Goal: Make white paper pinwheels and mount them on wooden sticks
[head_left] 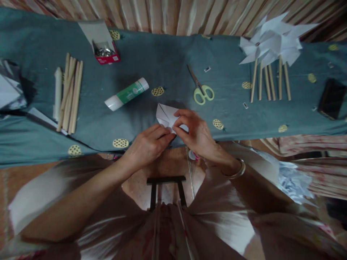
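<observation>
A small folded piece of white paper [164, 112] lies at the table's front edge, creased, with points at its far side. My left hand [150, 143] pinches its near left part between thumb and fingers. On the other side my right hand [193, 133] grips the paper's right part with curled fingers and thumb. Both sets of fingertips nearly meet over the paper, hiding its near part. Beyond the hands lie a green and white glue stick [128, 93], to the left, and scissors [202, 92] with light green handles, to the right.
Wooden sticks [71, 95] lie at the left, near an open red box [106, 54] of shiny metal pieces. White paper pinwheels [273, 41] on sticks lie at the back right, with a dark phone [332, 98] beyond. Papers [11, 90] sit at the far left.
</observation>
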{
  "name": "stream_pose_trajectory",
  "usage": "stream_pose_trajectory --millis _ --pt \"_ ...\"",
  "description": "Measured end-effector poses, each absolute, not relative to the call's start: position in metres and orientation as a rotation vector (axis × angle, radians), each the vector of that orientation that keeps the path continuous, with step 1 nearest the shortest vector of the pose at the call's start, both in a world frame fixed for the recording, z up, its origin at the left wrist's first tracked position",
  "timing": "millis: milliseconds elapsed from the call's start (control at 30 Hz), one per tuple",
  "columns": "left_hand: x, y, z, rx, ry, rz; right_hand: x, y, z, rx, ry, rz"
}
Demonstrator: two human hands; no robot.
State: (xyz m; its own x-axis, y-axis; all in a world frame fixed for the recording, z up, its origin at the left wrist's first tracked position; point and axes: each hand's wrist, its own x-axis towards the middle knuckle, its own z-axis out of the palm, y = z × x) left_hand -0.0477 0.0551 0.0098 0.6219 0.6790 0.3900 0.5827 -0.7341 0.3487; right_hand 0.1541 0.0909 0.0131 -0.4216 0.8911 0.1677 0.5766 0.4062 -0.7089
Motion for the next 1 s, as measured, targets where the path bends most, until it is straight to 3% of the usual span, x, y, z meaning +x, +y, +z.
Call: stream_pose_trajectory --millis 700,1000 --pt "-0.048 0.056 0.008 2.644 1.044 0.766 0.156 0.088 0.011 -1.202 -2.146 0.730" --pt "-0.048 0.058 0.006 2.634 1.017 0.804 0.157 0.087 0.002 -1.108 -2.207 0.521"
